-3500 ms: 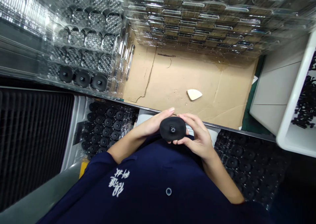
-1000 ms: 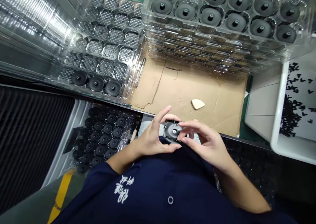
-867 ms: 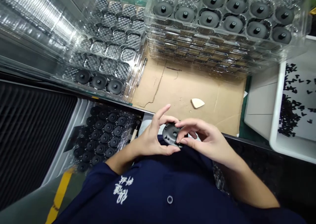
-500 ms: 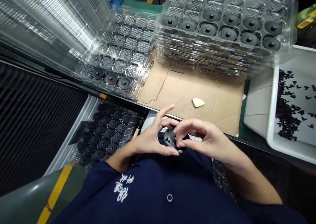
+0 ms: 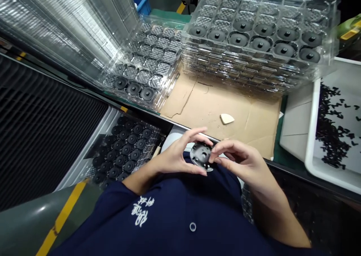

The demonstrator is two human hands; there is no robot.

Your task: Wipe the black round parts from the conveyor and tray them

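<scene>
Head view, looking fwd & down; places given rel. to the cardboard (image 5: 208, 102) on the bench in front of me. I hold a round black disc (image 5: 199, 152) just on my side of the cardboard's near edge, above my lap, its face tilted up twd me: small pegs dotted nr the rim, raised hub mid-face. My L hand (image 5: 183, 154) is clamped on the disc's edge, thumb below, a finger on the upper rim, index finger lifted. My R hand (image 5: 239, 160) is at the disc's R side, thumb & fingertip close tog. by the face; can't tell if they pinch a small pc.

On the cardboard: a cream wedge (image 5: 227, 118) R of its middle. Along its L edge, a pen-like rod (image 5: 173, 85). L of it, a clear tray (image 5: 150, 64) w/ 3 discs in the nearest row. Beyond its far edge, a stack of clear trays (image 5: 254, 70); the top one has 6 discs in the nearest row, 4 in the next. R of it, a white bin (image 5: 309, 143) w/ loose small black pcs (image 5: 331, 135). Below the bench, L of the cardboard, a lower tray (image 5: 153, 128) packed w/ similar discs; farther L, a dark ribbed panel (image 5: 42, 135). I wear a navy shirt (image 5: 169, 218), white lettering on the chest.
</scene>
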